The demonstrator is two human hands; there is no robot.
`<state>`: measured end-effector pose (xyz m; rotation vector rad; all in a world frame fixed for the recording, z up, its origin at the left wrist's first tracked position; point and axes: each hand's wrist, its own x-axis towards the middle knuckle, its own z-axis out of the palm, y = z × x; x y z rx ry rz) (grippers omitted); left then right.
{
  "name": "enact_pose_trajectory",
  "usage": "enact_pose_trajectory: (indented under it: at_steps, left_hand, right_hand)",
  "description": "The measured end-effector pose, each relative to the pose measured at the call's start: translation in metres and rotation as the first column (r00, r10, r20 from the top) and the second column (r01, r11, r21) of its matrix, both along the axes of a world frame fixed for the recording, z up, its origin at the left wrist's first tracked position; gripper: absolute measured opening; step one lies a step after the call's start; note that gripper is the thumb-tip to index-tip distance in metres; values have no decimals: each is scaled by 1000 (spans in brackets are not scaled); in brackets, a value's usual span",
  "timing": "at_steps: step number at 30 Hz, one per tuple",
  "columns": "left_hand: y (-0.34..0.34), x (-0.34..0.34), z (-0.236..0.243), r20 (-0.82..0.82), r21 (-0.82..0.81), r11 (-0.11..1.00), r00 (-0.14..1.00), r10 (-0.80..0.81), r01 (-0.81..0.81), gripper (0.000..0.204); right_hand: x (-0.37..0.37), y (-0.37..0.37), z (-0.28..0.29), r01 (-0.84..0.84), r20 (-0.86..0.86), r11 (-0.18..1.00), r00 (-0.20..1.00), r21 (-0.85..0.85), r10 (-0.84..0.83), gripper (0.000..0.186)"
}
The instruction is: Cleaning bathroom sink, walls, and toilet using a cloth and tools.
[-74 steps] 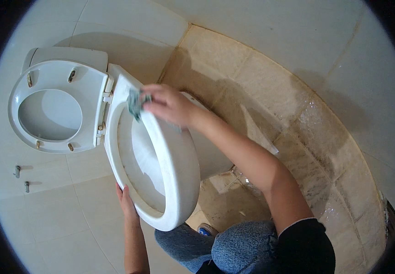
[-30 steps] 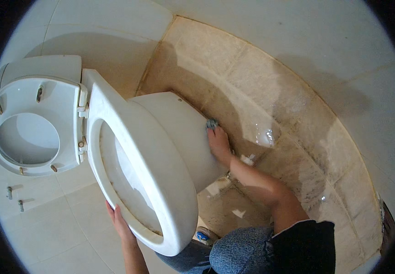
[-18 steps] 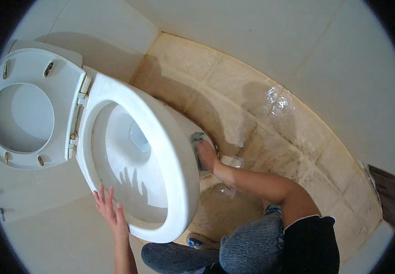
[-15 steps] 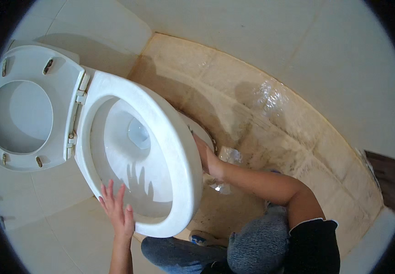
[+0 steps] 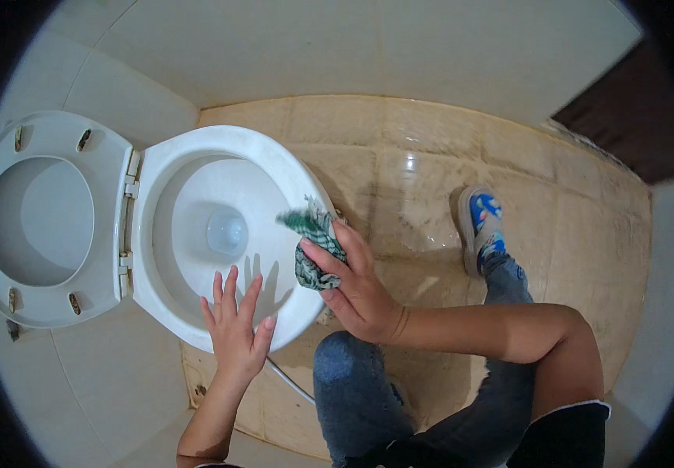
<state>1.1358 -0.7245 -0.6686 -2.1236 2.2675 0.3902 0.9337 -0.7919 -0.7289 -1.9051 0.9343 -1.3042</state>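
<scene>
The green cloth (image 5: 311, 243) is gripped by the right hand (image 5: 356, 288) at the toilet rim's (image 5: 298, 175) three o'clock; the left hand (image 5: 234, 331) is pressed flat, fingers spread, at six — a slip on wet porcelain is risked.

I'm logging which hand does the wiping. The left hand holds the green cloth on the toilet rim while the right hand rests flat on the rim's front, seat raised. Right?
Hands are swapped. The head view shows the right hand holding the green cloth on the toilet rim, the left hand flat on the front. The seat is raised.

Glossy smooth white ceramic toilet bowl (image 5: 196, 168), smooth white plastic toilet seat (image 5: 37, 222), crumpled soft green patterned cloth (image 5: 313, 246), shiny wet beige floor tiles (image 5: 431, 148), faded blue denim jeans (image 5: 352, 390)
</scene>
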Motion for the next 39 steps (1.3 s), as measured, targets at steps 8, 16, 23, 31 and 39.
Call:
enact_pose_trajectory:
  at_steps: [8, 16, 23, 31, 39]
  left_hand:
    - [8, 4, -6, 8, -70, 995, 998, -64, 65, 51]
    - [7, 3, -11, -7, -56, 997, 999, -47, 46, 47]
    - [4, -2, -15, -53, -164, 983, 994, -95, 85, 78]
    - [6, 0, -21, -86, -163, 985, 994, -61, 47, 88]
    - [7, 1, -22, -98, -171, 985, 995, 14, -30, 93]
  right_hand:
    - [44, 9, 3, 459, 38, 871, 881, 176, -472, 36]
    - [91, 90, -58, 447, 391, 895, 825, -7, -409, 39]
    - [90, 58, -67, -372, 751, 661, 200, 652, -629, 41]
    - [118, 38, -147, 97, 489, 761, 713, 641, -503, 41]
    - [99, -73, -170, 83, 405, 840, 848, 536, -343, 23]
